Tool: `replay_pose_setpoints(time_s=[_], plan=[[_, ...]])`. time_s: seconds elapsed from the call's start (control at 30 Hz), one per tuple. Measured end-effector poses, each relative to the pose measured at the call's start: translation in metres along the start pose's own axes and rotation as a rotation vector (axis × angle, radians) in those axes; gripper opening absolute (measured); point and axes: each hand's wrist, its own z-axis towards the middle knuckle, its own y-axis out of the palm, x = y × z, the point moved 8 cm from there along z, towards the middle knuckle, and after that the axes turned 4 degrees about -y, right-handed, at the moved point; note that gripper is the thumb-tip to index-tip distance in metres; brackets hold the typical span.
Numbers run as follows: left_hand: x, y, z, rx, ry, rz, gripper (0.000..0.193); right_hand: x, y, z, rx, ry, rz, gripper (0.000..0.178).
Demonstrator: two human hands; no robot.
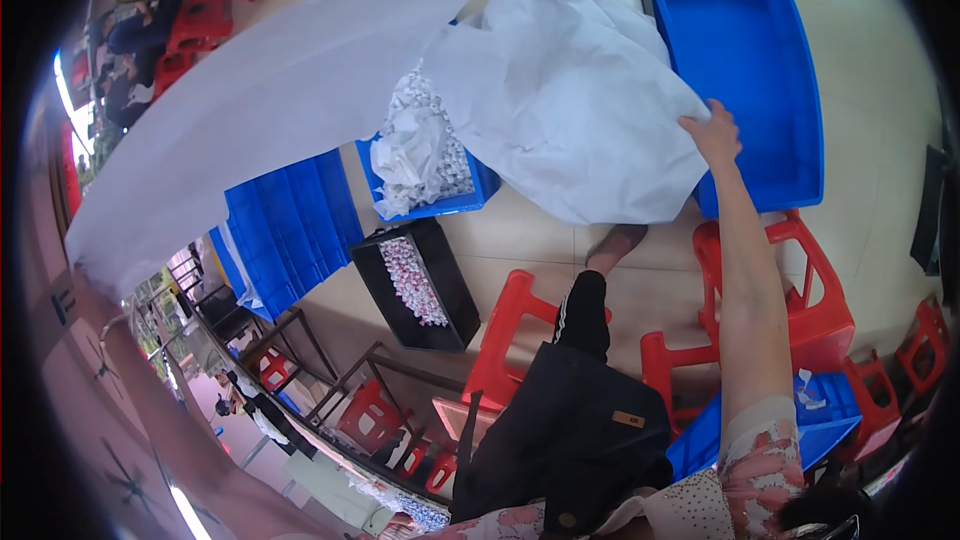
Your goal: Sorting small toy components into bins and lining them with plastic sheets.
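Note:
A large thin white sheet spreads in front of me, its left part lifted high and billowing. My right hand is closed on its right edge, beside a blue bin. At the far left, my raised left hand grips the sheet's other end; its fingers are blurred and partly hidden. Between the two parts of the sheet shows a blue bin of small white pieces, with a crumpled white sheet on top.
A black crate holds small pink-and-white pieces. Left of it stand stacked blue bins. Red stools flank my legs, with another red stool at right. A blue bin sits low right. Other people sit at the upper left.

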Motion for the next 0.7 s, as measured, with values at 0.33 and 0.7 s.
replay_pose_setpoints(time_s=[0.33, 0.7], plan=[[-0.001, 0.158, -0.441, -0.886, 0.104, -0.186, 0.027, -0.190, 0.031, -0.259, -0.490, -0.637, 0.763, 0.076], [0.078, 0.141, -0.652, -1.654, -0.514, -0.901, 0.036, -0.141, -0.080, -0.382, -0.502, -0.404, 0.972, 0.065]])
